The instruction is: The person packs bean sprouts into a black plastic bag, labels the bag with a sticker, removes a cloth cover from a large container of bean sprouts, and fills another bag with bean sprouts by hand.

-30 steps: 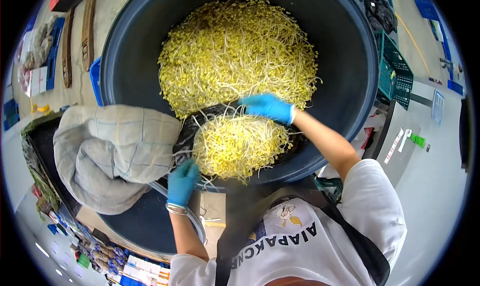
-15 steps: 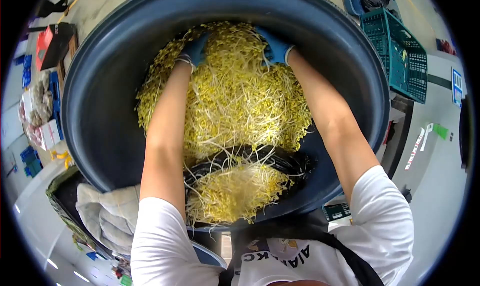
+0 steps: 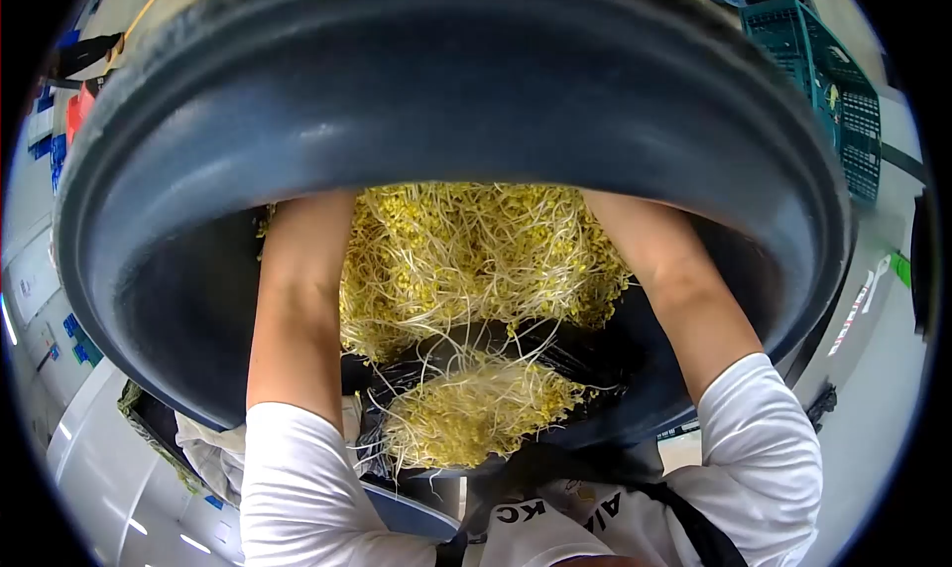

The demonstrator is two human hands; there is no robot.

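Note:
A large mass of yellow-headed bean sprouts (image 3: 486, 259) with white stems lies inside a big dark blue tub (image 3: 446, 91). My left forearm (image 3: 299, 309) and my right forearm (image 3: 676, 279) reach in along either side of this mass. Both hands are out of sight behind the tub's far wall, so their fingers do not show. A smaller clump of sprouts (image 3: 481, 413) rests at the near rim. Between the two heaps lies black plastic (image 3: 585, 354), with loose stems strung across it.
A green plastic crate (image 3: 858, 135) stands beyond the tub on the right. Grey cloth (image 3: 208, 458) is bunched at the near left. Below the near rim, part of a blue container (image 3: 412, 517) shows. At the upper left, a person's dark-clothed leg (image 3: 84, 56) is visible.
The gloved hands, blue and visible earlier at the far side of the sprouts, are now covered by the tub's wall. The tub's far side looms larger and nearer in view.

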